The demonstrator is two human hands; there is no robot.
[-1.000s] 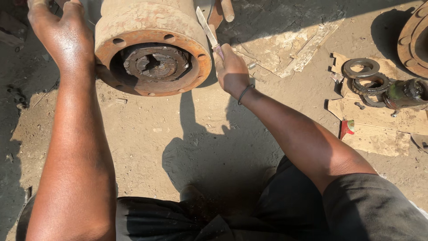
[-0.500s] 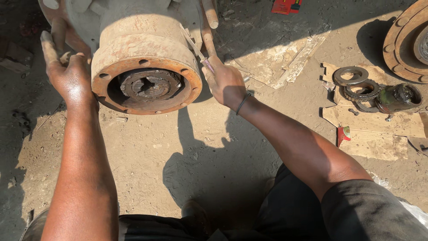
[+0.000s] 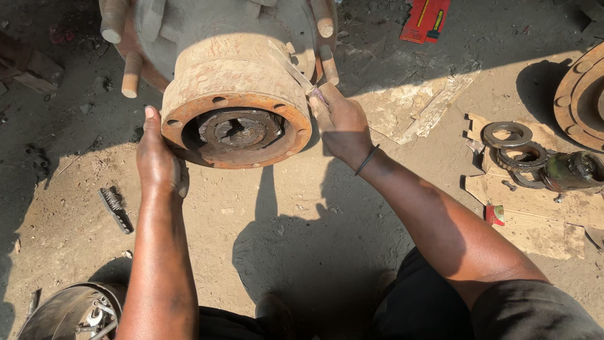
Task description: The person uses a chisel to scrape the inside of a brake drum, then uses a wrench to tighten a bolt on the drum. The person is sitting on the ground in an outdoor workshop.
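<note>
A large rusty wheel hub (image 3: 236, 94) with long studs sticks out toward me above the dirt ground. My left hand (image 3: 157, 157) rests flat against the hub's left rim, fingers apart, holding nothing. On the hub's right side my right hand (image 3: 340, 123) grips a thin flat metal blade (image 3: 290, 66), which lies across the hub's upper right surface. A dark band circles my right wrist.
Bearing rings (image 3: 513, 148) and a dark metal part (image 3: 572, 171) lie on cardboard (image 3: 535, 211) at right. A rusty disc (image 3: 582, 94) is at the right edge, a red packet (image 3: 425, 20) up top, a wire brush (image 3: 115, 209) at left, a round metal part (image 3: 66, 311) at bottom left.
The view has shifted so the hub sits lower and more central. My left hand came down from the hub's upper left onto its left rim. My right hand still holds the blade against the hub.
</note>
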